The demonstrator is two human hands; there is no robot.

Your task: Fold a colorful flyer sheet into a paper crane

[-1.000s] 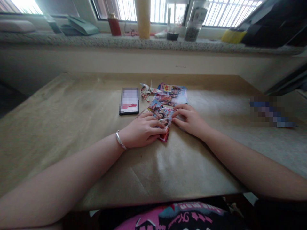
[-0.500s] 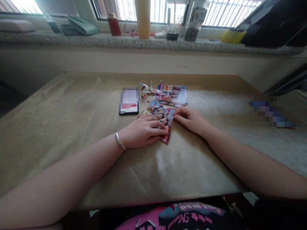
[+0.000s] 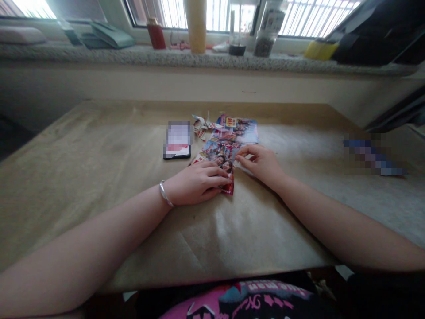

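Observation:
A folded colourful printed paper [image 3: 219, 160] lies on the tan table [image 3: 99, 177] in front of me. My left hand [image 3: 195, 182], with a silver bracelet at the wrist, lies flat on the paper's near left part, fingers stretched out and pressing it down. My right hand [image 3: 260, 162] pinches the paper's right edge between thumb and fingers. Behind it lies a flat stack of similar printed sheets [image 3: 239, 129]. A small folded paper figure [image 3: 201, 125] sits to their left.
A black phone [image 3: 178, 140] lies left of the papers. A blurred blue object [image 3: 373, 156] rests at the table's right. Beyond the table, a stone windowsill [image 3: 99, 55] carries a red cup [image 3: 156, 33], a yellow cylinder [image 3: 196, 24], jars and dark bags.
My right hand has slid up along the paper's right edge and its fingers have gone from flat to a pinch. My left hand has stayed pressing the paper.

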